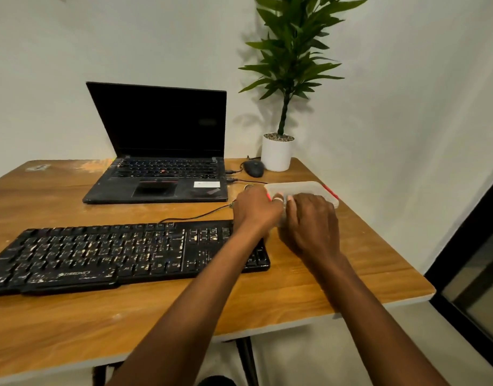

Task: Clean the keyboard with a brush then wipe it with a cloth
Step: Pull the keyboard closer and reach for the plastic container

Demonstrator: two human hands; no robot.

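A black keyboard [114, 254] speckled with pale crumbs lies across the front left of the wooden table [295, 296]. Right of it and a little further back stands a translucent plastic container [303, 188] with red clips. My left hand [253, 208] reaches over the keyboard's right end and its fingers curl on the container's near left corner. My right hand [309, 221] grips the container's near edge beside it. The hands hide what is inside the container. No brush or cloth shows.
An open black laptop [159, 151] sits at the back, with cables running from its right side. A black mouse [253, 168] and a potted plant in a white pot [276, 151] stand at the back right. The table's right edge is close to the container.
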